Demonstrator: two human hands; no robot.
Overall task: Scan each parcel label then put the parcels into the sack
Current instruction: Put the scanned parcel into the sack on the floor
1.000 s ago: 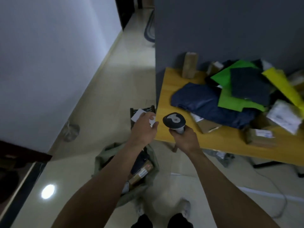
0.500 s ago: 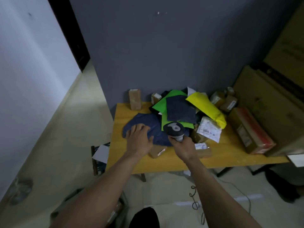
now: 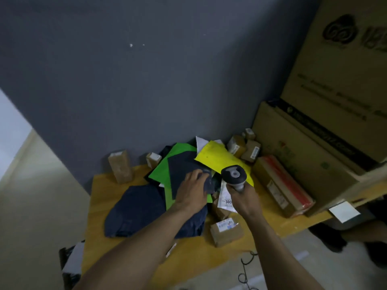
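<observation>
Left hand (image 3: 191, 191) is down on the dark blue mailer bag (image 3: 182, 166), palm flat on top and fingers (image 3: 201, 174) reaching toward its far edge. Whether the thumb has hooked under, I cannot tell. Right hand (image 3: 243, 198) is wrapped tight round the handle of the scanner (image 3: 232, 174), whose head sits just beside the left fingertips. The blue bag lies on a green mailer (image 3: 160, 174), which shows out to the left of the left hand. Under that wrist spreads a bigger navy bag (image 3: 136, 208). Just beyond the scanner head lies a yellow mailer (image 3: 217, 158). Below the right hand a white parcel (image 3: 224, 198) shows its printed label, and nearer the person a small brown box (image 3: 227, 232) lies on the wooden table (image 3: 98, 206). Well to the left of both hands a tall brown box (image 3: 120, 166) stands upright by the grey wall (image 3: 146, 80). To the right of the right hand, big cartons (image 3: 335, 105) are stacked up.
</observation>
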